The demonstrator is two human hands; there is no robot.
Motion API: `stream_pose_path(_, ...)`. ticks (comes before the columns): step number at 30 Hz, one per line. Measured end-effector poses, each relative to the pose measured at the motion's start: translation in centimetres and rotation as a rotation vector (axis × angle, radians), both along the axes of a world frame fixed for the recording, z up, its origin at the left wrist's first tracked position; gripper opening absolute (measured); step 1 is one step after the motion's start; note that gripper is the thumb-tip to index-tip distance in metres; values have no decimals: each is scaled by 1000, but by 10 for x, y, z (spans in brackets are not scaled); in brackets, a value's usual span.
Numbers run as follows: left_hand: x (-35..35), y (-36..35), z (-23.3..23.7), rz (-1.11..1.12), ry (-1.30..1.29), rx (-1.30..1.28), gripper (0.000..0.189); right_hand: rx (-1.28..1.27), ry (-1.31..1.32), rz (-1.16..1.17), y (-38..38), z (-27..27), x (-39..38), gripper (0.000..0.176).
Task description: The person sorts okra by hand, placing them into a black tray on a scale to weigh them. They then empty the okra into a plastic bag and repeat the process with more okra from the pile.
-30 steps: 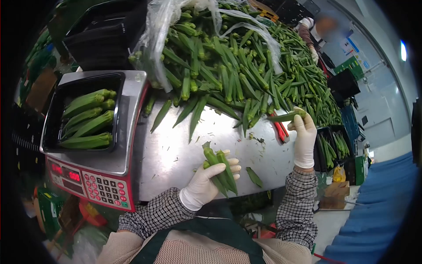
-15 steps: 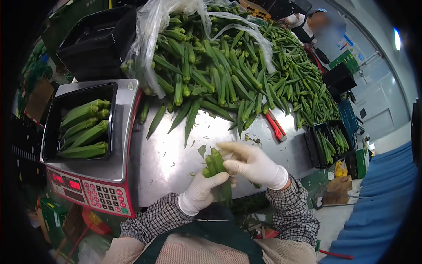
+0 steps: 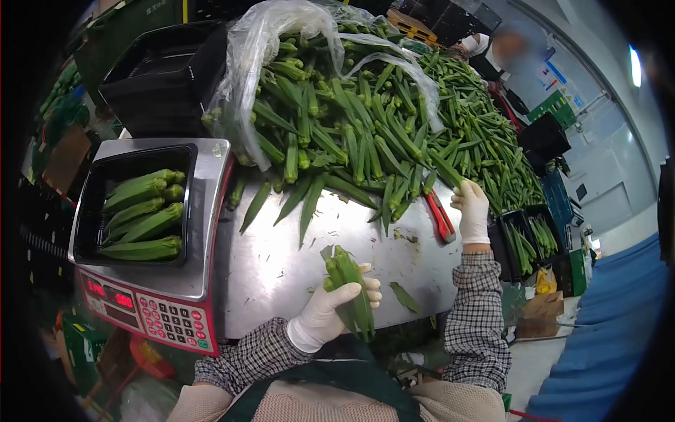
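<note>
My left hand (image 3: 329, 313), in a white glove, is wrapped around a small bunch of okra pods (image 3: 346, 271) held above the steel table near my body. At the right edge of the large okra pile (image 3: 351, 119), my gloved right hand (image 3: 472, 205) pinches the end of an okra pod (image 3: 446, 169); its fingertips are partly hidden. Just left of that hand lies a red utility knife (image 3: 441, 219). A single okra pod (image 3: 405, 298) rests on the table between my hands.
On the left, a red-and-silver digital scale (image 3: 200, 271) bears a black tray (image 3: 188, 211) with several okra pods. Clear plastic (image 3: 242, 84) drapes over the pile. Stacked black trays (image 3: 158, 98) stand behind the scale. At right are filled trays (image 3: 508, 271); a co-worker (image 3: 485, 60) stands beyond.
My right hand has left the bunch and moved right and away to the pile, onto a pod there. My left hand keeps the bunch. The view has shifted slightly.
</note>
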State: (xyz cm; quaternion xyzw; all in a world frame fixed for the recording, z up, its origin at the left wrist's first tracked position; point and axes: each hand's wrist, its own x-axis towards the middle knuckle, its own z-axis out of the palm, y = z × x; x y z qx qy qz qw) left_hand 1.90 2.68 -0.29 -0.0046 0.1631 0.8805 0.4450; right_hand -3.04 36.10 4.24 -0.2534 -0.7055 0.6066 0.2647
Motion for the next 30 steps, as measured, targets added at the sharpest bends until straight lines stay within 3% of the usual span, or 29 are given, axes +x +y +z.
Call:
stream_pose_path(5,-1,-4,1,-31,8,95,49,-382,160,109,-19,26,53,23)
stream_pose_path(8,2,-4,6,-16,93,25,48,-242,116,189,-45,46,75,23)
stream_pose_path(9,2,-8,9,12,139,-17,48,-68,28,144,-63,57,82,25)
stream_pose_path(11,8,-16,23,92,570,-229,48,143,-67,292,-97,83,97,26)
stream_pose_path(12,11,-21,29,153,810,-310,49,362,-165,332,-115,91,102,26)
stream_pose_path(15,18,-33,57,207,970,-307,49,407,-265,557,-166,102,119,12)
stream_pose_path(18,24,-49,72,197,999,-397,49,835,1,696,-210,109,121,13)
stream_pose_path(20,31,-57,73,227,994,-406,49,846,18,747,-227,114,117,14)
stream_pose_path(24,28,-76,82,708,1246,-465,52,651,97,786,-256,115,108,14)
stream_pose_path(27,32,-112,115,419,1173,-554,50,483,152,800,-264,109,107,26)
stream_pose_path(29,14,-135,132,554,1369,-481,54,386,302,840,-277,114,101,38)
stream_pose_path(30,0,-154,162,768,1622,-530,52,329,369,862,-283,114,100,44)
